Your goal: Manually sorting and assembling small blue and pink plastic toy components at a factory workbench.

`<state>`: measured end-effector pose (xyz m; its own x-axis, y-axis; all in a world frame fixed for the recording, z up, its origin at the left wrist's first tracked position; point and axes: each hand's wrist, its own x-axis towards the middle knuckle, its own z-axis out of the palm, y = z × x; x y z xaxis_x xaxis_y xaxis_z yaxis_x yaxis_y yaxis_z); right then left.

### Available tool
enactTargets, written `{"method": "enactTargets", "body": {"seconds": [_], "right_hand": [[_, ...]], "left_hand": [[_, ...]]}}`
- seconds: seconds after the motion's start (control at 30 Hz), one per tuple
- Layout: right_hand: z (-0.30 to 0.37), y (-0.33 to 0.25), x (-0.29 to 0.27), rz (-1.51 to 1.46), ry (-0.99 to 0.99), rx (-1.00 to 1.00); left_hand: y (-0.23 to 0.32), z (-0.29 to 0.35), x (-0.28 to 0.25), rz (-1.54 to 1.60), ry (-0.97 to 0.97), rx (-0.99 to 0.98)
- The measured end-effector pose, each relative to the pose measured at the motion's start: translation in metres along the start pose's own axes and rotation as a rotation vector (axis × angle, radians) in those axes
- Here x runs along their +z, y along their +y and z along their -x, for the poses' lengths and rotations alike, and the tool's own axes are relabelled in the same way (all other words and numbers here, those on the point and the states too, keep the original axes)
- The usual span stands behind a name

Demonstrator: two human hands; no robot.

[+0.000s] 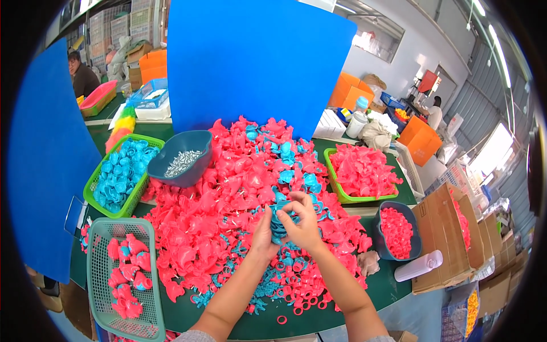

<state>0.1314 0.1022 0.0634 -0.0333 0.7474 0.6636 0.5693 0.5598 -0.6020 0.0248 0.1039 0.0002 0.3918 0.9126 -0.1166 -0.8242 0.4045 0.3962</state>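
Over the middle of a big heap of pink plastic parts (194, 245), both of my hands close in on blue moulded plastic pieces (277, 227), which look stacked or nested together. My left hand (263, 236) grips them from the left side. From the right, my right hand (302, 223) curls its fingers round their upper part. Whether it is one piece or several is partly hidden by the fingers. More loose blue parts (286, 153) lie among the pink ones just beyond. Small pink rings (307, 293) are scattered nearer to me, below my wrists.
At left are a green basket of blue parts (142, 147), a dark bowl of metal screw-like pieces (204, 149) and a green basket (97, 285) holding pink-and-blue pieces. Right: a lime basket (364, 199), a dark bin (417, 245), a white bottle (419, 266). Blue panels (256, 62) stand behind; people sit farther off.
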Motion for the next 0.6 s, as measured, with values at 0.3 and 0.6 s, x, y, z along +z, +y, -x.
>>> {"method": "enactTargets", "body": {"seconds": [0.3, 0.6], "right_hand": [[0.013, -0.018, -0.006, -0.214, 0.048, 0.081], [0.114, 0.022, -0.028, -0.312, 0.429, 0.302]], "left_hand": [[0.018, 0.01, 0.014, 0.107, 0.041, -0.029], [0.071, 0.03, 0.031, 0.304, 0.296, 0.185]]}}
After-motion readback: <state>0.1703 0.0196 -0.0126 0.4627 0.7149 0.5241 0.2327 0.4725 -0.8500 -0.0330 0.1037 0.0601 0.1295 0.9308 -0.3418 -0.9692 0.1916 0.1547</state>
